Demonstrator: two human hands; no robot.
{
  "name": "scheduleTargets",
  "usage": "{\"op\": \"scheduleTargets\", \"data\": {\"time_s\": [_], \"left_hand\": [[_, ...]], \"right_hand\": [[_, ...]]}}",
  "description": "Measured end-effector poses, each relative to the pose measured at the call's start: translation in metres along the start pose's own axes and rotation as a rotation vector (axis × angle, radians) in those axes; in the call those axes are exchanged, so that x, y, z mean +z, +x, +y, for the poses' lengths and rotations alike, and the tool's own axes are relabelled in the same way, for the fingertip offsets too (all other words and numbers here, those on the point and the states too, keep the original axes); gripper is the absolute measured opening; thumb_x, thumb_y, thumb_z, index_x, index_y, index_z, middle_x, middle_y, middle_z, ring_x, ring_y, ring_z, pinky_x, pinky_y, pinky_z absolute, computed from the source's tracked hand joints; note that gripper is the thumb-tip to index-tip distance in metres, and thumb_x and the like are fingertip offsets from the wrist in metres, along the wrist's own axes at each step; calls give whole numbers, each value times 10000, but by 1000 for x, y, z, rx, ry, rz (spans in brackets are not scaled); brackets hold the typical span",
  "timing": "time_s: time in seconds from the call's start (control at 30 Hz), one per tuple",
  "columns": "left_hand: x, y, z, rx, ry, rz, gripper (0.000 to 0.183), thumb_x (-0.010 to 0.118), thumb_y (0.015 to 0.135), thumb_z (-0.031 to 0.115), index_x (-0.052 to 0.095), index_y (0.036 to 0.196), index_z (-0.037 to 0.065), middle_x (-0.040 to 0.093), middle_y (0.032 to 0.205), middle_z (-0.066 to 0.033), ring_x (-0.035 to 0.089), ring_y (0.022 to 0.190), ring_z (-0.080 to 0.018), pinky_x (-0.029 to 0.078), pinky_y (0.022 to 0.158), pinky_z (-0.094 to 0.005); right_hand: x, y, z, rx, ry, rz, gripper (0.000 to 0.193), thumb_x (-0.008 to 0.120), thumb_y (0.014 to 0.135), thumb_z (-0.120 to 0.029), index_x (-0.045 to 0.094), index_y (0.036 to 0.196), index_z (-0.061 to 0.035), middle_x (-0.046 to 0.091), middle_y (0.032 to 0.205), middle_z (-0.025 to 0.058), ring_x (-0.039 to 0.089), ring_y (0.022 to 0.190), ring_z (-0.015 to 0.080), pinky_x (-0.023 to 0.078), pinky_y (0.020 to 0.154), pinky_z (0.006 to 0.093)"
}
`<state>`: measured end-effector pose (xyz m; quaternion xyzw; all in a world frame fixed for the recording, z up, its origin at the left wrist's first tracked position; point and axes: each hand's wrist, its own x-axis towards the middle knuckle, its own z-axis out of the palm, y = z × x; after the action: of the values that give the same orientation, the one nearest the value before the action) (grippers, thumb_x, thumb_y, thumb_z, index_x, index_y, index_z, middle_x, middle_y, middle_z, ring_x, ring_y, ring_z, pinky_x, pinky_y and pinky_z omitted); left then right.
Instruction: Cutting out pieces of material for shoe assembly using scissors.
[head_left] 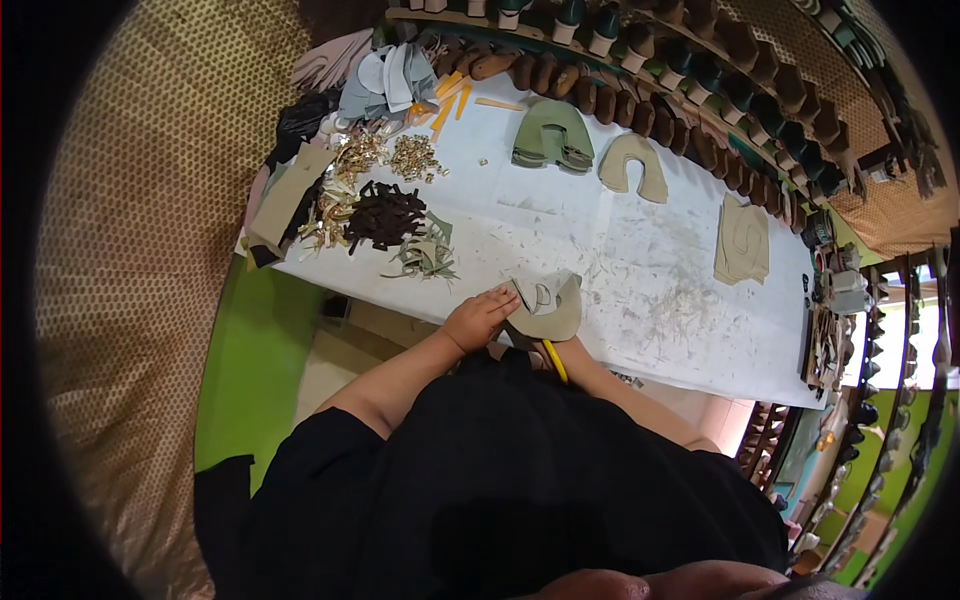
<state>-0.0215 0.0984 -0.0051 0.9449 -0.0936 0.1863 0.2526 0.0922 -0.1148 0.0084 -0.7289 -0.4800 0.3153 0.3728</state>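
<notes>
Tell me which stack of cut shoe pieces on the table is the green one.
The green stack at the far edge of the white table, left of the tan U-shaped stack. The other stacks, including the tan one further right, are beige.

White paper-covered worktable (640, 270), surface scuffed and marked. On it: green shoe-upper stack (552, 135), tan horseshoe-shaped cut piece (633, 165), tan flat leather stack (742, 240) near right edge, dark brown strap pile (385, 217), small brass buckle heap (416, 157), pale green offcut scraps (425, 255), orange strips (448, 97), grey cut-piece stack (385, 85) at far left corner.
</notes>
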Motion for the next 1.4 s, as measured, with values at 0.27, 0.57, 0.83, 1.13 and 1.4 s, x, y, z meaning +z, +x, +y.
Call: {"op": "scheduleTargets", "data": {"time_s": [0.27,0.57,0.83,1.13,1.4], "left_hand": [[0,-2,-2,25,-28,15,477,631,811,4,594,1283,54,618,1278,-127,582,1206,-320,489,1002,-408],[-1,-3,-2,17,-29,9,475,628,821,13,591,1293,58,613,1293,-122,577,1215,-320,486,1004,-411],[2,-6,-4,58,-20,-12,493,587,804,48,587,1297,56,595,1329,-117,569,1228,-306,486,994,-389],[0,-5,-3,64,-4,-28,491,589,807,51,588,1298,74,613,1311,-95,587,1211,-303,499,968,-386],[2,-7,-6,75,-16,-23,489,601,806,58,588,1295,70,599,1329,-103,575,1226,-310,492,988,-391]], "right_hand": [[-14,11,-35,153,182,-1,379,635,937,-232,582,1275,-71,602,1279,143,556,1184,309,426,1022,370],[-6,1,0,384,319,24,356,593,915,-129,585,1265,-63,639,1192,138,592,1030,247,479,881,338],[-10,11,-22,42,65,58,376,597,944,-222,570,1288,-74,604,1273,136,571,1154,286,453,986,351],[-10,7,-11,79,-10,-6,398,623,926,-246,575,1283,-78,610,1268,129,565,1168,294,447,993,361],[-12,15,-21,-45,-20,52,409,619,927,-239,558,1288,-57,582,1292,141,561,1161,302,441,996,365]]}}
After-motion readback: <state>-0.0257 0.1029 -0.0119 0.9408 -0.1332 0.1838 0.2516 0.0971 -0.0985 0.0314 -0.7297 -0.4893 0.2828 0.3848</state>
